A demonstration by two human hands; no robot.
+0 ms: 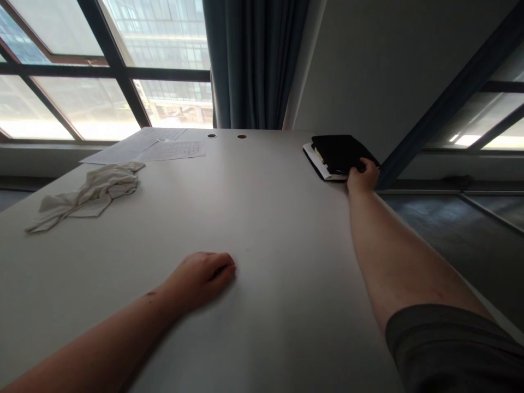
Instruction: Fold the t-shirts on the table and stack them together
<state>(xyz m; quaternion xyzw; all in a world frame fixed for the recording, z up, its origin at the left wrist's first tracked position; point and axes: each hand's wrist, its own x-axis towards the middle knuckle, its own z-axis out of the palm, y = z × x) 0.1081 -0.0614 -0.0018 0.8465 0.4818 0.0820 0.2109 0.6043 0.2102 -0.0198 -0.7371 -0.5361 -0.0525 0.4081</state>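
My right hand (364, 176) reaches to the far right of the white table (262, 218). Its fingers are closed on the near right corner of a flat black case (339, 152), whose exact kind I cannot make out. Under the case lies a notebook (317, 164) with white page edges and a dark cover, and a bit of yellow shows between the two. My left hand (207, 278) rests on the tabletop near the middle, curled into a loose fist with nothing visible in it.
A crumpled whitish cloth (98, 188) lies on the left, with printed paper sheets (172, 150) behind it. Two round cable holes (242, 136) are cut near the back edge. Beyond stand windows (164, 38) and a dark blue curtain (254, 60). The table's right edge runs beside my right arm.
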